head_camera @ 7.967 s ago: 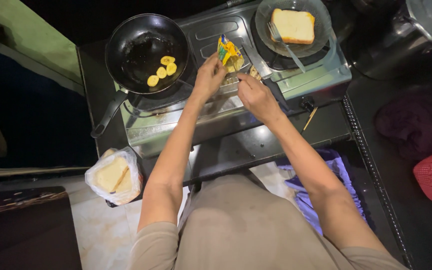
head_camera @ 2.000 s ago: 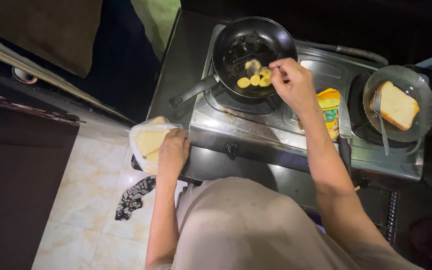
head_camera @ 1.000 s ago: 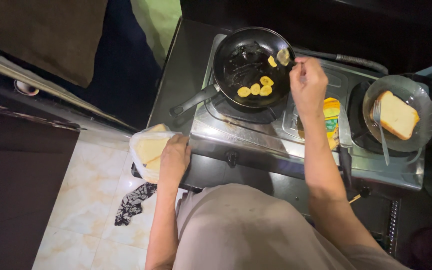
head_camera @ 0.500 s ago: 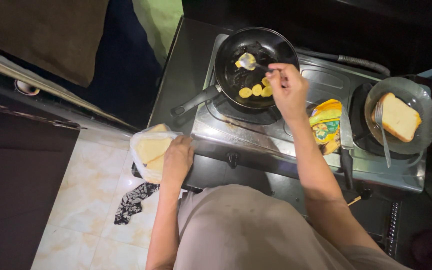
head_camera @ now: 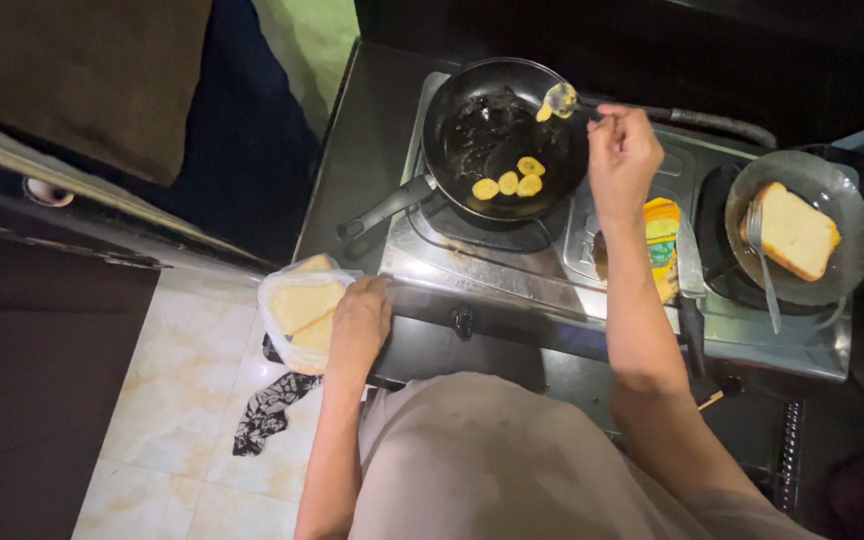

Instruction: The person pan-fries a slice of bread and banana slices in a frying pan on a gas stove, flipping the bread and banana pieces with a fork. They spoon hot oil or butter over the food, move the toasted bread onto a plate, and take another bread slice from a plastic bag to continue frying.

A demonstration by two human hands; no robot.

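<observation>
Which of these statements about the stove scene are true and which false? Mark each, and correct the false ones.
1. The right hand holds a spoon over the black frying pan. True.
2. The pan holds yellow slices. True.
3. The left hand grips the pan's handle. False: it rests on a clear bag of bread at the counter edge.
4. The glass plate is empty. False: it carries a bread slice and a fork.
</observation>
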